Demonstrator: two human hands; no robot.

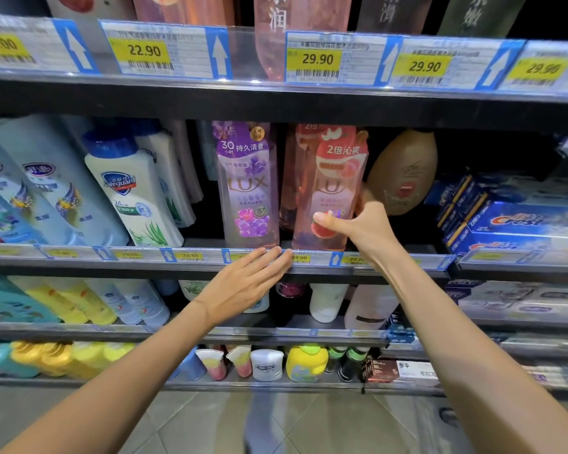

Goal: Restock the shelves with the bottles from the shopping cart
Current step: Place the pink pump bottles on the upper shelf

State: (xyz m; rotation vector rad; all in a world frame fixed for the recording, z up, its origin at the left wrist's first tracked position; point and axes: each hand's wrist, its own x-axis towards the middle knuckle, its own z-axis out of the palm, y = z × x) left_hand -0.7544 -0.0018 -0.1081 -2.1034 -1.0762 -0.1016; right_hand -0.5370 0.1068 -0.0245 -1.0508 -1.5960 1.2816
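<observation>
the right hand (361, 224) grips the pink bottle (328, 194) low on its body, thumb laid across the front label and the fingers wrapped round the far side, out of sight. the bottle stands upright at the front edge of the shelf (391, 276), its base just above and beyond the price strip, with a purple bottle (248, 188) close to the thumb side and a brown bottle (404, 172) just past the knuckles. the left hand (246, 283) lies flat and relaxed, fingers straight and together, tips touching the shelf lip just below the bottle's base and holding nothing. judging by the clear liquid filling it nearly to the top, the bottle is likely fairly heavy for one hand and top-heavy when tilted; the plastic wall looks stiff but smooth and glossy, so it may slip under a light pinch. a full wrap low on the body, as here, seems the safest hold, since the weight sits close to the palm. it looks tough enough to survive a knock, yet a nudge could topple the neighbours on either side of the hand. the shopping cart is not in view.
</observation>
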